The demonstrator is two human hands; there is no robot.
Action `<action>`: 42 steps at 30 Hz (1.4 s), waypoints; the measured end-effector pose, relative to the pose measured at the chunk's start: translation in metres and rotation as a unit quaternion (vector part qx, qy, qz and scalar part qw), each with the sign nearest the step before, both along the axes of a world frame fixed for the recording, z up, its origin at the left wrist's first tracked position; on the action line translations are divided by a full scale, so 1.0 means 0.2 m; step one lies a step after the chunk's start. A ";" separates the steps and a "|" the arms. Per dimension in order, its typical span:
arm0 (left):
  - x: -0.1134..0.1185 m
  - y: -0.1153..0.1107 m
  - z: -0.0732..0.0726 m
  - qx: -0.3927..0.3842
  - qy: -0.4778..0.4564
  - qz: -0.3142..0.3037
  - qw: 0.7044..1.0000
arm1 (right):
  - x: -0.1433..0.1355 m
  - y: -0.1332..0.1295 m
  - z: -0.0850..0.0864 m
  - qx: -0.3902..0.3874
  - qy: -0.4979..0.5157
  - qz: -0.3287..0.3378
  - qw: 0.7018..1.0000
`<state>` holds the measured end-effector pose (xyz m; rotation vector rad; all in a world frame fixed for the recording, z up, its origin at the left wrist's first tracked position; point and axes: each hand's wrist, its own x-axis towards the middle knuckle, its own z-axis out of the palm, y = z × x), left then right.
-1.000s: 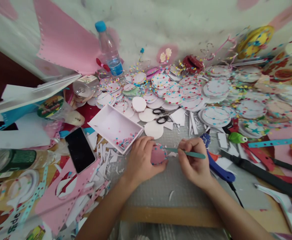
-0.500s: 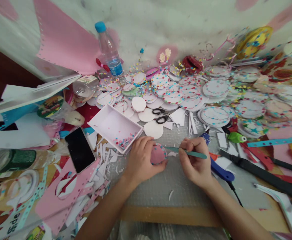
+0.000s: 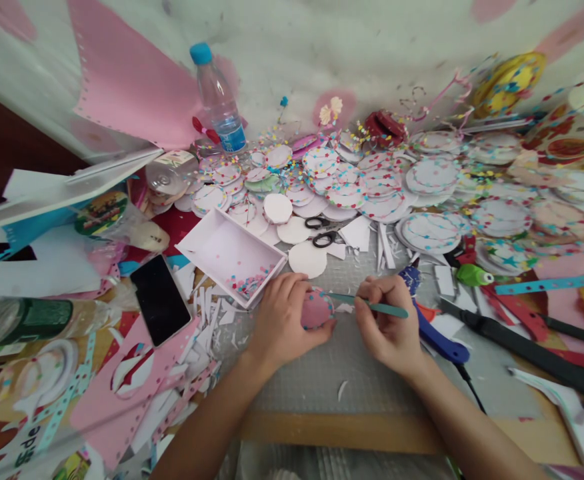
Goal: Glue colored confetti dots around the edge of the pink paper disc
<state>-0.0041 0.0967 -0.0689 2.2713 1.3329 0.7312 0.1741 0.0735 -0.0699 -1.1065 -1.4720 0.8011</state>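
Note:
A small pink disc (image 3: 317, 310) with coloured dots around its edge sits on the grey cutting mat (image 3: 317, 393). My left hand (image 3: 285, 313) grips it from the left, thumb along the lower edge and fingers over the top. In a pinch, my right hand (image 3: 389, 323) holds a thin teal stick-like tool (image 3: 395, 311), whose tip reaches the disc's upper right edge. Beyond my left hand stands a white open box (image 3: 222, 250) with small pink, red and blue pieces in its near corner. A white paper disc (image 3: 307, 259) lies just past the pink one.
Black-handled scissors (image 3: 325, 238) lie behind the hands. Many dotted discs (image 3: 432, 232) are heaped along the back. To the right are a blue corded glue gun (image 3: 442, 340) and a long black-handled tool (image 3: 527, 347). A phone (image 3: 161, 300), paper scraps and a water bottle (image 3: 222, 107) are leftward.
My right hand has shifted slightly left, and the teal tool's tip now reaches a little further over the pink disc's edge. My left hand has stayed in place.

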 end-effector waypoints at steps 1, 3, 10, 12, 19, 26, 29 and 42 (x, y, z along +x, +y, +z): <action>0.00 0.00 0.00 0.000 -0.001 0.001 1.000 | 0.00 0.00 0.00 0.001 -0.005 0.000 1.000; 0.00 0.00 0.00 0.000 -0.001 0.001 1.000 | 0.00 0.00 0.00 0.006 -0.017 0.000 1.000; 0.00 0.00 0.00 0.000 0.002 0.000 1.000 | 0.00 0.01 0.00 0.018 -0.045 -0.006 0.999; 0.00 0.00 0.00 0.000 0.001 0.000 1.000 | 0.00 0.01 0.00 0.020 -0.047 -0.005 0.999; 0.00 0.00 0.00 0.004 0.001 0.001 1.000 | 0.02 0.01 0.01 0.020 -0.032 -0.008 0.999; -0.01 0.00 0.00 0.002 0.002 0.003 1.000 | 0.01 0.00 0.00 0.005 -0.035 -0.003 0.999; -0.01 0.00 0.00 0.001 0.001 0.004 1.000 | 0.02 0.00 0.00 0.005 -0.028 -0.008 1.000; -0.01 0.00 0.00 0.000 0.003 0.005 1.000 | 0.02 0.00 0.00 -0.017 -0.007 -0.009 1.000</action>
